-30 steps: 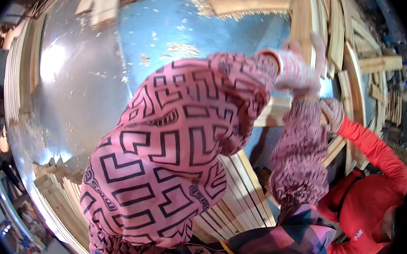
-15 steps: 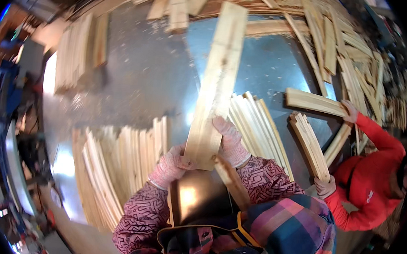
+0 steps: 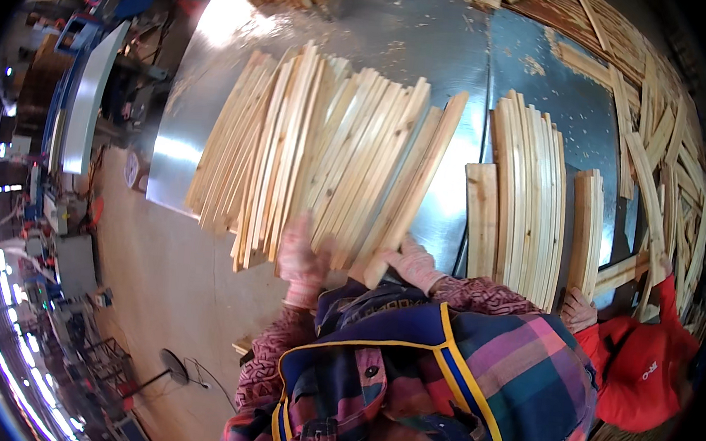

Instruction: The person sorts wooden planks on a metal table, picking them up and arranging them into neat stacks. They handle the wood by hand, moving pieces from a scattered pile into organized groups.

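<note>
Upright in front of the standing row of wooden planks [image 3: 358, 155], my left hand [image 3: 303, 258] in its pink-white glove is smeared by motion. Its fingers look stretched out with nothing in them, close to the planks' near ends. My right hand [image 3: 416, 265], gloved the same way, grips the near end of a wooden plank [image 3: 430, 173]. This plank lies at a slant along the right side of the row. Part of my right hand's grip is hidden behind the plank's end.
A second row of planks [image 3: 529, 193] and a short board [image 3: 480, 218] lie on the metal table [image 3: 384, 36] to the right. A co-worker in a red top [image 3: 635, 371] holds a plank [image 3: 586, 230] there. Loose wood [image 3: 686, 155] is piled at far right. Machines stand left.
My view has swung left. The wide board that both hands held up is no longer raised; my right hand is now at a plank beside the row, and my left hand has come off the board.
</note>
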### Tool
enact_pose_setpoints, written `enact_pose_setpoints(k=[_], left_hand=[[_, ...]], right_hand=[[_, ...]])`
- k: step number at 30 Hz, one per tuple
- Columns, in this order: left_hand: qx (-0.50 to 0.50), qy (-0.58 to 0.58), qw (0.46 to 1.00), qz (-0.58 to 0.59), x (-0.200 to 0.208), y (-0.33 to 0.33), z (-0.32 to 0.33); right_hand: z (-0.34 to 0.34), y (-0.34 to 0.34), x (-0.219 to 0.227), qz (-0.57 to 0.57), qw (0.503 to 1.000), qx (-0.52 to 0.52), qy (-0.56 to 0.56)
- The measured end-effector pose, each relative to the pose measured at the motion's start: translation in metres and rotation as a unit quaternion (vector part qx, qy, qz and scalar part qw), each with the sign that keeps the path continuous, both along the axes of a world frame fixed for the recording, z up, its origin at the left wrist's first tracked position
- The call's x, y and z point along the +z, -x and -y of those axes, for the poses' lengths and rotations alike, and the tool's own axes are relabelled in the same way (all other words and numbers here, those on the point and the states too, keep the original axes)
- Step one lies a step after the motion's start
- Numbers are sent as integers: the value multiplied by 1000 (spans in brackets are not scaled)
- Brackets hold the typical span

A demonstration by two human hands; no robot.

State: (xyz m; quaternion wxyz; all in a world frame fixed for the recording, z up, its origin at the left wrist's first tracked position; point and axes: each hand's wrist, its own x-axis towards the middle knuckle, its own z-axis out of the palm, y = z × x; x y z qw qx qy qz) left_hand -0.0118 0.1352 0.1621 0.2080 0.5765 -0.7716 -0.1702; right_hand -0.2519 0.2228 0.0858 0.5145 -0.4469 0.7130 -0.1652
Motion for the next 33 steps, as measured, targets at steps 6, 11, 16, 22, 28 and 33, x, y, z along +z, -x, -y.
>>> enact_pose_setpoints(k=[6, 11, 16, 22, 28, 33], left_hand=[[138, -175, 930, 291, 49, -47, 78], [26, -205, 945, 253, 30, -73, 124], [-6, -265, 937, 225, 55, -62, 128], [-17, -215, 953, 214, 37, -79, 128], [-3, -212, 950, 231, 33, -73, 124], [-5, -185, 953, 241, 36, -82, 122]], right_hand=[[61, -56, 21, 36, 984, -174, -27], [91, -44, -16, -130, 927, -342, 79], [106, -26, -56, 126, 834, -531, 80], [72, -34, -6, -28, 918, -379, 114], [66, -70, -24, -61, 835, -547, -18], [92, -55, 10, 14, 965, -264, 8]])
